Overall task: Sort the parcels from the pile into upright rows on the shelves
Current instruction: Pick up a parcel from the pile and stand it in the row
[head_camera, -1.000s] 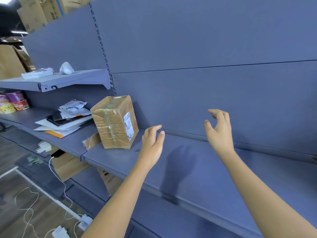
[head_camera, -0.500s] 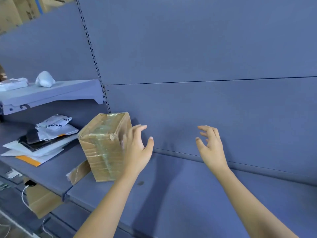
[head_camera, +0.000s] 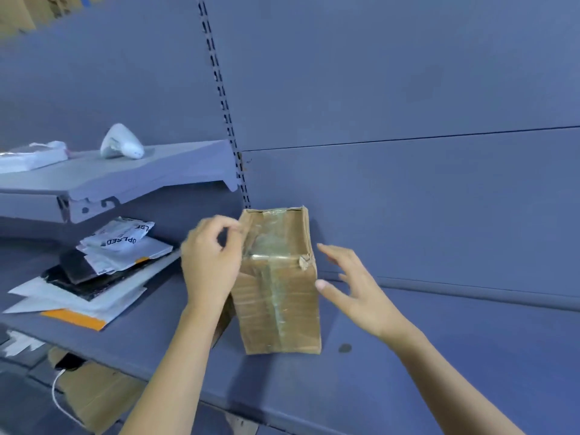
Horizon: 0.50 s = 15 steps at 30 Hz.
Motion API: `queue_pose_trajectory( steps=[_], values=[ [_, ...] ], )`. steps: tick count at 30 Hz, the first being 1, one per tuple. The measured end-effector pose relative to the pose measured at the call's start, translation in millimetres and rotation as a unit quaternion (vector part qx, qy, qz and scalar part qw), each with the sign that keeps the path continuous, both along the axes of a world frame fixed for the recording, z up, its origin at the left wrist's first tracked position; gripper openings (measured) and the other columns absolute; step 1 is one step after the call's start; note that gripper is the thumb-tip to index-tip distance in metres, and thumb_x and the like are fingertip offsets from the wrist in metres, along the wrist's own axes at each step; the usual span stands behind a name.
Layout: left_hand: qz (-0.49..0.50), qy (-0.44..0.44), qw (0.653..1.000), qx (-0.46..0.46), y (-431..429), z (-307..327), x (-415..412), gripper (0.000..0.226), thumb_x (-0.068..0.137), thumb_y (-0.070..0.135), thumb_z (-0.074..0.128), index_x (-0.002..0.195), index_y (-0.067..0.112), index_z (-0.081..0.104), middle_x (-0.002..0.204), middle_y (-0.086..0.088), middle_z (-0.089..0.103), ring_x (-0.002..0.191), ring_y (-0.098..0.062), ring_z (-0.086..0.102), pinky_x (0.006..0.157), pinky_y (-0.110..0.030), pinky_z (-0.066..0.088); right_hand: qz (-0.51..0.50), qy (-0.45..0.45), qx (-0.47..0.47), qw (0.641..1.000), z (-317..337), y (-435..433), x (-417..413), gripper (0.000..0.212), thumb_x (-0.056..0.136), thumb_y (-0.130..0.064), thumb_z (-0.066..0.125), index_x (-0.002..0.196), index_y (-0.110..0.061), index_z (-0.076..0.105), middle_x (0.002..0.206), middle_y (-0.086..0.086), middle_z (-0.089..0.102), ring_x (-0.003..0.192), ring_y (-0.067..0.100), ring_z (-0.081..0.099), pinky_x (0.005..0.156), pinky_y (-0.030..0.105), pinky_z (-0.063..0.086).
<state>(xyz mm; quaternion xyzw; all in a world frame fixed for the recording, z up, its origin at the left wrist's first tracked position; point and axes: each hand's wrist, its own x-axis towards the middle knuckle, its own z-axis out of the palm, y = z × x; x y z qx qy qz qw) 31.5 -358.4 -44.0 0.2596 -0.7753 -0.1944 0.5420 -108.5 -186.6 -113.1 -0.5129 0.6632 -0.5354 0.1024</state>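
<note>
Both grips are at the brown box (head_camera: 277,296), one on each side.

Far left, on the top shelf (head_camera: 150,174), lie a white packet (head_camera: 31,155) and a white scanner (head_camera: 122,146). Below them a pile of mail bags (head_camera: 103,268) lies flat on the shelf (head_camera: 439,356), not sorted yet.

Next comes the left grip (head_camera: 212,265). Its fingers are curled on the top left edge of the box and seem to hold it, though they look a bit blurry. The box stands on the same shelf, close to the back wall (head_camera: 408,215), nearly straight up.

A second ago the box leaned over, and both grips were in the air, away from it. Now the left one has reached it and the box stands up.

The right grip (head_camera: 354,287) is wide open with its fingers spread. It is just beside the right side of the box and holds nothing. It is too hard to tell if its thumb touches the box.

This looks like the first parcel of a row. The pile on the left has to follow it.
</note>
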Motion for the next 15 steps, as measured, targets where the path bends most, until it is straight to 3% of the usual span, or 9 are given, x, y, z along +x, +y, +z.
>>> queue_pose_trajectory(
  steps=[2,3,5,9,12,15],
  values=[
    [-0.058,-0.093,0.992,0.069,-11.2,-13.5,-0.6,0.024,0.091,0.017,0.050,0.080,0.033,0.064,0.097,0.013,0.061,0.087,-0.002,0.056,0.081,-0.021,0.047,0.021,-0.023,0.001,1.000,-2.2,-16.9,15.9,0.055,0.094,-0.031,0.059,0.141,-0.043,0.033,0.141,-0.024,0.035,0.131,-0.011,0.034,0.106,0.019,0.034],
    [-0.077,-0.100,0.988,0.087,-13.2,-16.9,-1.9,0.025,0.092,0.016,0.050,0.081,0.033,0.064,0.100,0.013,0.059,0.087,0.004,0.055,0.076,-0.009,0.042,0.013,-0.045,-0.009,0.999,-3.8,-23.3,20.5,0.057,0.094,-0.028,0.060,0.142,-0.040,0.033,0.140,-0.021,0.036,0.130,-0.008,0.038,0.106,0.023,0.038],
    [-0.097,-0.086,0.987,0.095,-12.0,-16.0,-4.8,0.025,0.092,0.013,0.050,0.081,0.030,0.065,0.100,0.011,0.057,0.085,0.012,0.052,0.070,0.001,0.035,-0.020,-0.068,-0.026,0.997,-6.0,-30.8,23.3,0.057,0.094,-0.022,0.060,0.143,-0.035,0.033,0.138,-0.016,0.037,0.127,-0.002,0.043,0.104,0.029,0.044],
    [-0.135,-0.043,0.981,0.133,-8.9,-16.4,-9.0,0.026,0.092,0.006,0.050,0.085,0.027,0.063,0.103,0.009,0.053,0.085,0.011,0.051,0.072,0.001,0.035,-0.036,-0.073,-0.016,0.997,-13.2,-31.9,21.0,0.050,0.094,-0.025,0.059,0.137,-0.039,0.038,0.136,-0.014,0.040,0.125,0.001,0.047,0.099,0.038,0.050],
    [-0.164,0.004,0.967,0.194,-11.7,-21.2,-8.5,0.032,0.091,0.002,0.049,0.103,0.030,0.057,0.111,0.012,0.049,0.096,0.005,0.050,0.079,-0.008,0.038,-0.043,-0.073,-0.003,0.996,-21.9,-32.7,26.1,0.047,0.095,-0.025,0.057,0.131,-0.047,0.037,0.131,-0.020,0.042,0.121,-0.007,0.047,0.102,0.038,0.047],
    [-0.181,0.033,0.938,0.293,-18.4,-23.6,-6.3,0.036,0.091,0.006,0.051,0.122,0.026,0.054,0.122,0.014,0.054,0.108,0.002,0.051,0.082,-0.015,0.038,-0.052,-0.048,0.015,0.997,-33.1,-30.7,35.2,0.047,0.096,-0.022,0.055,0.133,-0.044,0.038,0.128,-0.024,0.043,0.123,-0.011,0.042,0.109,0.034,0.039]
  ],
)
